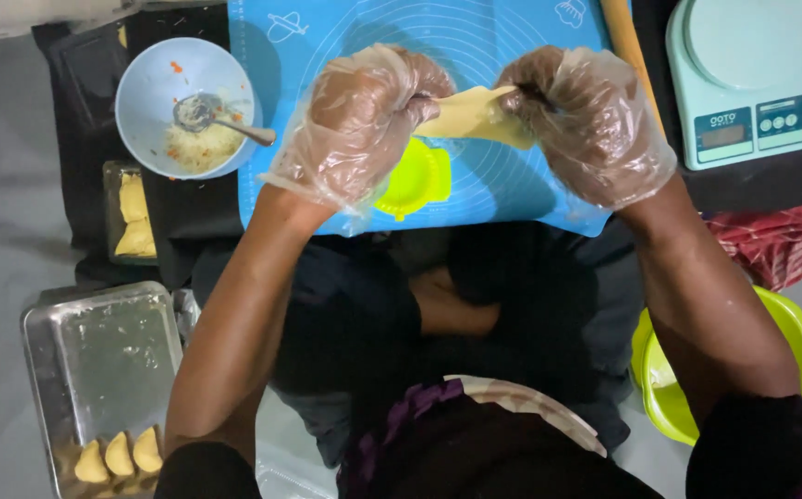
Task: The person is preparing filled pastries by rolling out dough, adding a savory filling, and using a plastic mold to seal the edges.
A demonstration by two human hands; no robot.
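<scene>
Two gloved hands hold one sheet of yellow dough (471, 115) between them: our left hand (361, 125) pinches its left edge, our right hand (587, 118) grips its right edge. We hold it above the blue mat (475, 37), just over a yellow-green dumpling press (416, 179). To the far left stands a pale bowl (146, 88) of filling with a spoon (216, 117). Near left, a metal tray (105, 356) carries folded dumplings (120, 455). Far right sits a kitchen scale (743, 79).
</scene>
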